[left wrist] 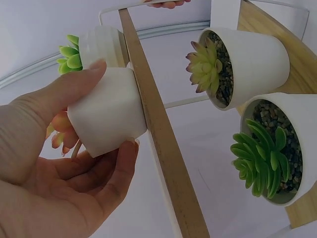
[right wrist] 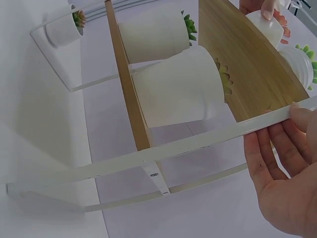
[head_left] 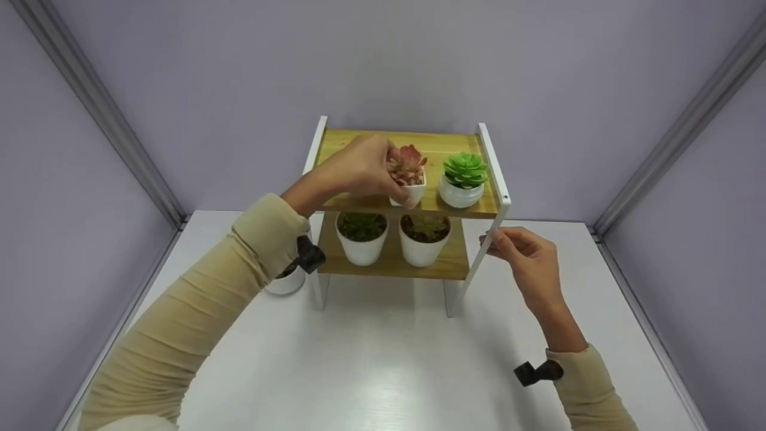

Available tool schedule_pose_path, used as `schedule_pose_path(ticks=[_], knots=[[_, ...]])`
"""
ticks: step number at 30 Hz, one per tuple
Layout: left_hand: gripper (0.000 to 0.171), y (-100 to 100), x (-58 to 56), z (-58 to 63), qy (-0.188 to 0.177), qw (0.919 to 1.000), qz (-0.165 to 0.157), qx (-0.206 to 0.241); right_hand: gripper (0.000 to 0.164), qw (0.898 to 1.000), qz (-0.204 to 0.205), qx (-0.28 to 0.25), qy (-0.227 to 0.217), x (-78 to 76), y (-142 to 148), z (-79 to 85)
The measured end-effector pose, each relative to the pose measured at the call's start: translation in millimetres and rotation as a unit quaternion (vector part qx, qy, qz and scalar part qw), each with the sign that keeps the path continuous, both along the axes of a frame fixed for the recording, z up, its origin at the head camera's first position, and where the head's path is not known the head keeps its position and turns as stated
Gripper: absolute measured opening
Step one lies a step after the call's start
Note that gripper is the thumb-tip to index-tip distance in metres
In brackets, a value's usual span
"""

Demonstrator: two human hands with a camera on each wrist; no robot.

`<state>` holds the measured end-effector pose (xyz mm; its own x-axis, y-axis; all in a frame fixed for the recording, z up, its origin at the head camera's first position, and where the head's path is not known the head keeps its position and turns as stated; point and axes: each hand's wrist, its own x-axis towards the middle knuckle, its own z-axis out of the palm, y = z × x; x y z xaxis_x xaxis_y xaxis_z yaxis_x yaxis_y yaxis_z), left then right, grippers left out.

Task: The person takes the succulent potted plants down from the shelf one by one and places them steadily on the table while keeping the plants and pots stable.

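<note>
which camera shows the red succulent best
The head view: it shows the most of the red succulent, from above, in its white pot gripped by the left hand. The left wrist view shows only part, mostly behind the pot; the right wrist view, a small patch.

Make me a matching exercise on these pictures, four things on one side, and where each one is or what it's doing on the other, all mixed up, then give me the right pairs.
Things
1. Left hand
2. Right hand
3. Bright green succulent
4. Leftmost pot in the head view

Places and states
A. Grips a white post
B. Stands on the white table
C. Holds the pot of the reddish succulent
D. Sits above the upper shelf

Pairs: 1-C, 2-A, 3-D, 4-B
</note>
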<state>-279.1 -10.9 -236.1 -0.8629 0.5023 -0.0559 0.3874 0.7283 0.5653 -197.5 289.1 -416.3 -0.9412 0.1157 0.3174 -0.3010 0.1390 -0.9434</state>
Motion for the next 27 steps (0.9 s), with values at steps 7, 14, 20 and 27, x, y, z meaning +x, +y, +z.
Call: schedule_pose_path(ticks=[7, 14, 20, 27], knots=[[0.039, -0.4, 2.1, -0.7, 0.0, 0.9999, 0.004, 0.01, 0.028, 1.0, 0.004, -0.008, 0.002, 0.7, -0.6, -0.8], [0.037, -2.3, 3.0, -0.9, 0.007, 0.9999, 0.004, 0.01, 0.027, 1.0, 0.009, -0.014, 0.008, -0.7, -1.3, -2.6], [0.039, -2.4, 4.1, -0.9, 0.014, 0.9999, 0.001, 0.006, 0.028, 1.0, 0.007, -0.008, 0.002, 0.6, -1.3, -3.2], [0.038, -4.0, 7.3, 2.4, 0.02, 0.9997, 0.005, 0.011, 0.033, 1.0, 0.005, -0.004, -0.001, 0.3, -1.2, -3.1]])
